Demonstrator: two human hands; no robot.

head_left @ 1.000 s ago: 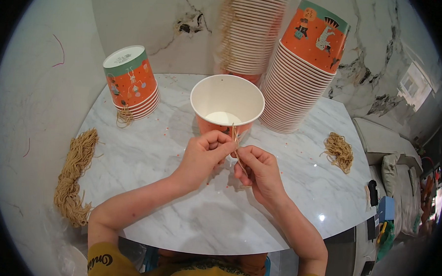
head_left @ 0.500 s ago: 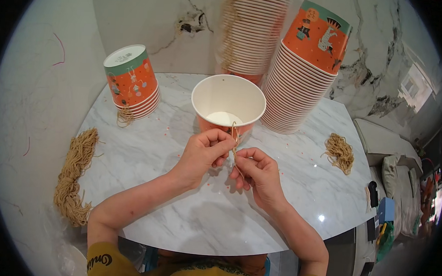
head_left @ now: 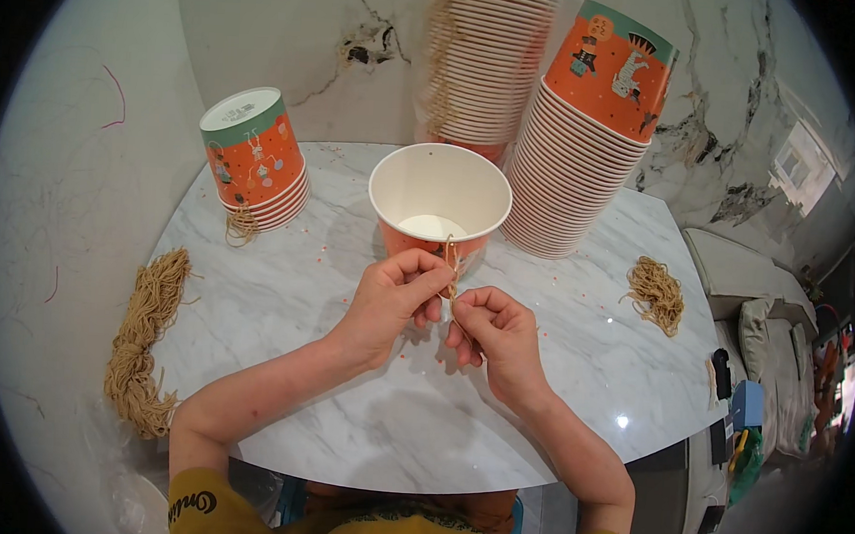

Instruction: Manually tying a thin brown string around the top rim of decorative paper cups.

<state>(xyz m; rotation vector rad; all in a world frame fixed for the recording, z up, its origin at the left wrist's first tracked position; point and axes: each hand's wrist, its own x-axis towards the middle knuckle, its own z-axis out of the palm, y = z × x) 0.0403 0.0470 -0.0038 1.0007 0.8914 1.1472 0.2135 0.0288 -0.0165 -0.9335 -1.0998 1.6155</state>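
An orange paper bucket with a white inside stands upright and open in front of me. A loop of tan string hangs at its near rim, joined to the side at a spot my fingers hide. My left hand pinches the string between thumb and fingertips, close against the bucket's near wall. Just right of it and a little lower, my right hand is closed on the string's lower part, thumb against the fingers. Whether the string is knotted there is too small to tell.
Upside-down nested buckets stand in a tall stack at the right, a wrapped stack behind, and a short stack at the left. Bundles of tan string lie at the left edge and right side of the marble table.
Both hands keep their hold on the string, and the right fingers have shifted very slightly. The whole view has moved a touch; nothing was let go.
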